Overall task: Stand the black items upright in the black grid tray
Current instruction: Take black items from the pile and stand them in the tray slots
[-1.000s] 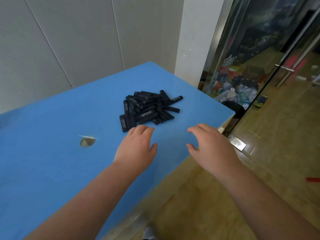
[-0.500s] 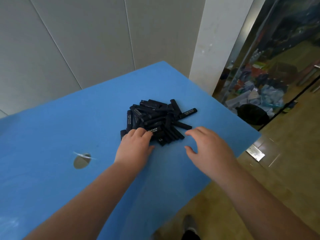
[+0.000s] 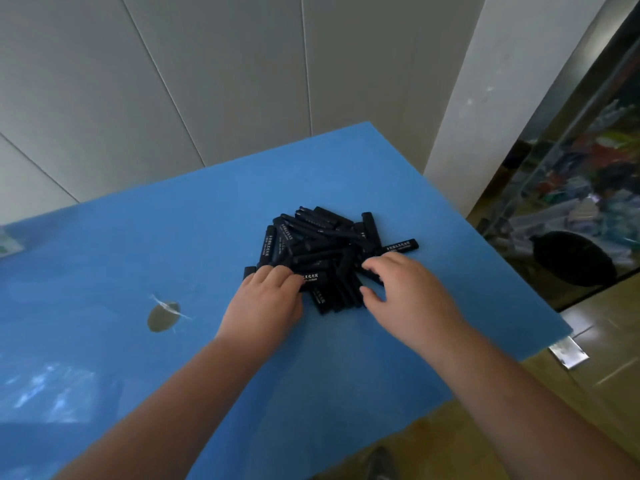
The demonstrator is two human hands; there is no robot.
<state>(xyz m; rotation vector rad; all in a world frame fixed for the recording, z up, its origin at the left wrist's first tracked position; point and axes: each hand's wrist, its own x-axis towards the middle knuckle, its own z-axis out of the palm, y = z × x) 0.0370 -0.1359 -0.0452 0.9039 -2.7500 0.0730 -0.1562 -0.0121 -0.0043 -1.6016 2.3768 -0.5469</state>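
Bare fingertips of the left hand rest on the near left edge of the pile of black items. The fingers are curled downward over the nearest sticks; whether they pinch one cannot be told. The right hand sits at the near right edge of the pile. Its fingers are bent and spread, and the thumb is held apart from them. The fingertips touch the sticks there; a firm grip is not shown.

The black items are short rectangular sticks with light printed lettering. They lie flat and crossed over one another in a loose heap. One stick juts out to the right of the heap.

The heap lies on a blue table top, toward its far right part. A round grey hole is set in the surface, well left of the hands. Pale grey wall panels stand behind the table. A white column and a glass partition stand to the right. A tan floor shows at the near right.

Compared with half a second ago, the right hand has closed onto the pile, where before it hovered just beside it. The left hand remains at the same near left edge.
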